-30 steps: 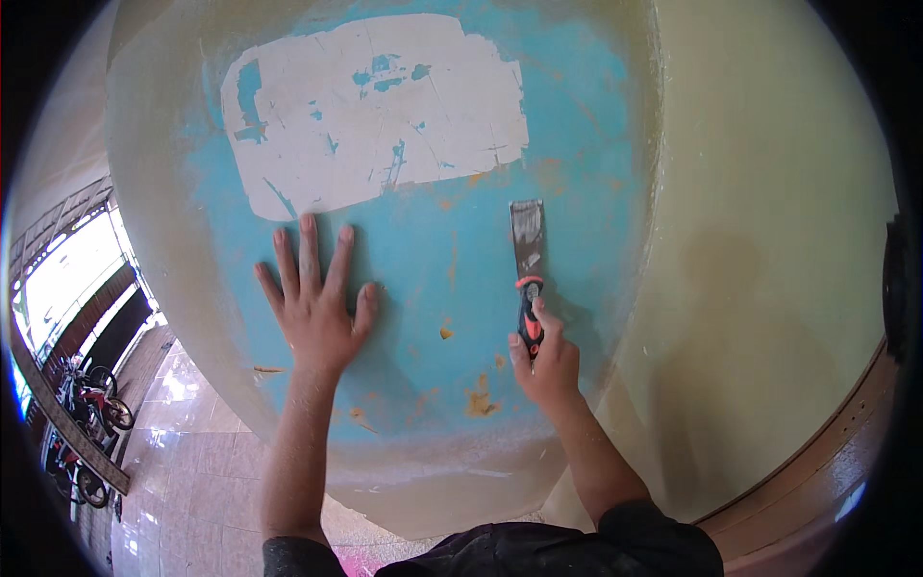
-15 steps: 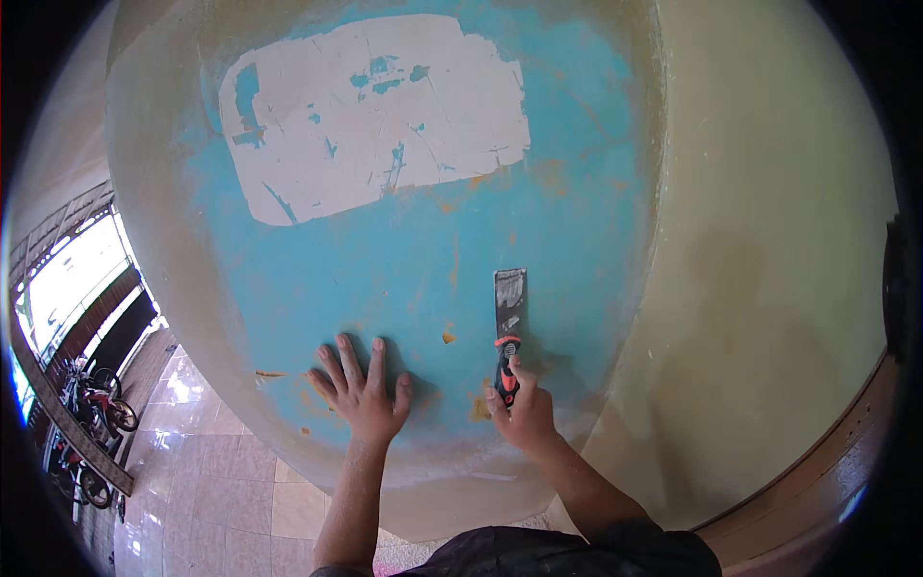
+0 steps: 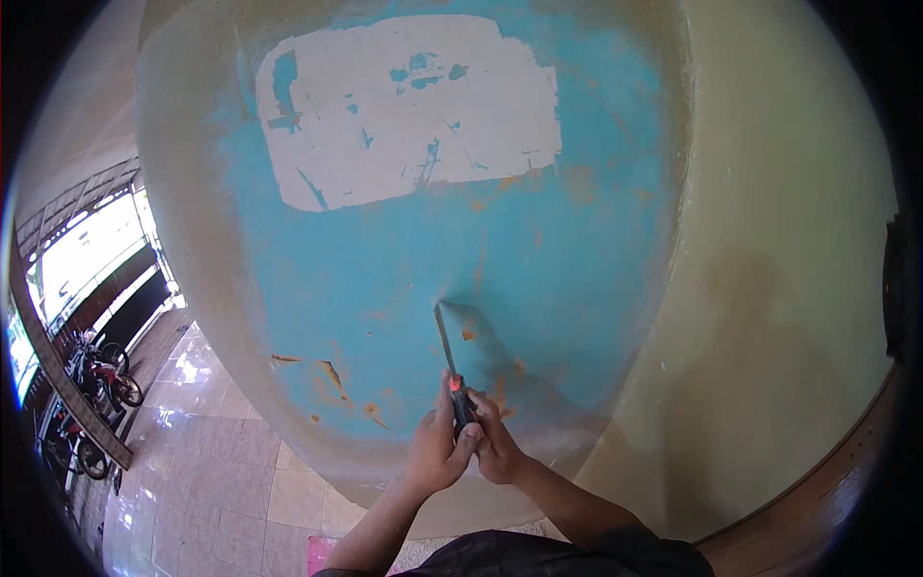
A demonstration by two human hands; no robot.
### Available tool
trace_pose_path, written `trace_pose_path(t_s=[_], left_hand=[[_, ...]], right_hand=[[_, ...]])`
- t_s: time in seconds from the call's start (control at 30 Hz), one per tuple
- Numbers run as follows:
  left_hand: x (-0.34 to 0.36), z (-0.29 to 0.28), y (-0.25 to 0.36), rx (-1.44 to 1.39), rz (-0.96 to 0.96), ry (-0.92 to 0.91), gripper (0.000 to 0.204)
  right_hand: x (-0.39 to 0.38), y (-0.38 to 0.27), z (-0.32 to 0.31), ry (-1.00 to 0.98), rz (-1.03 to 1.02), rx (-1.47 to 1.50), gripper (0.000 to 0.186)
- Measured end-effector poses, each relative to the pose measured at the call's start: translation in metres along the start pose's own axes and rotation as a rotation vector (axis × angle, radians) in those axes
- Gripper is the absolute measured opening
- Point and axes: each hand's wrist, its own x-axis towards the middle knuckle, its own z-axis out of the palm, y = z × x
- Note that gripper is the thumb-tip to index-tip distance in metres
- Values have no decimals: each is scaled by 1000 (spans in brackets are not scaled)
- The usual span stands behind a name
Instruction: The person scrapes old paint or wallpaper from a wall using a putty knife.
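Note:
Both my hands are closed around the black and red handle of a scraper (image 3: pixel 443 337), low in front of the wall. My left hand (image 3: pixel 438 450) wraps it from the left, and my right hand (image 3: pixel 495 447) grips from the right. The blade points up and a little left, seen nearly edge-on, with its tip at or very near the blue painted wall (image 3: pixel 375 269). Its shadow falls to the right. Higher up, a large whitish bare patch (image 3: pixel 375 115) has ragged edges and small blue remnants inside. Orange-brown chipped spots (image 3: pixel 332 378) mark the lower blue paint.
To the right runs a pale yellow-green wall (image 3: pixel 769 192) with my shadow on it. Glossy floor tiles (image 3: pixel 221 471) lie at lower left. Motorcycles (image 3: pixel 96 385) stand beyond a brown post at far left. A brown curved edge (image 3: pixel 798 481) crosses the lower right.
My left hand has left its flat place on the wall and joined my right on the handle. The scraper has moved left and turned from blade-flat to nearly edge-on. The view has shifted slightly.

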Motion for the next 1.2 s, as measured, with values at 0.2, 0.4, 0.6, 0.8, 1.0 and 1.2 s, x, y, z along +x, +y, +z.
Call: trace_pose_path(t_s=[0.2, 0.4, 0.6, 0.8, 1.0, 1.2], left_hand=[[3, -25, 4, -138, 69, 400, 68], [18, -89, 9, 229, 114, 759, 60], [32, -101, 9, 486, 43, 677, 66], [48, -141, 40, 430, -44, 564, 68], [16, -99, 8, 335, -35, 515, 65], [42, -133, 44, 286, -30, 531, 64]], right_hand=[[32, -25, -35, -254, 157, 113, 68], [118, -39, -105, 22, -419, -420, 53], [233, -89, -168, 239, -828, -763, 45], [308, -101, -176, 311, -891, -1010, 43], [301, -81, -149, 358, -648, -1266, 51], [295, -80, -152, 330, -604, -1319, 54]])
